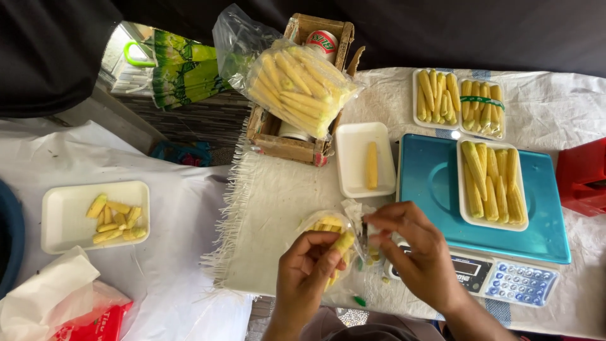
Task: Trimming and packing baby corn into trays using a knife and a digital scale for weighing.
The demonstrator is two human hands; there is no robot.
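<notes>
Gripping baby corn [344,243], left hand [307,275] curled, right hand [420,249] pinching bag [353,211]

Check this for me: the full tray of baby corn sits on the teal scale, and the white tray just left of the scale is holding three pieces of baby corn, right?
Not quite. The head view shows the full tray of baby corn on the teal scale, but the white tray just left of it holds only one piece of baby corn, not three.

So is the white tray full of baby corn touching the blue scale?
Touching. The head view shows the white tray of baby corn sitting flat on the blue scale platform, with blue showing all around its edges.
</notes>
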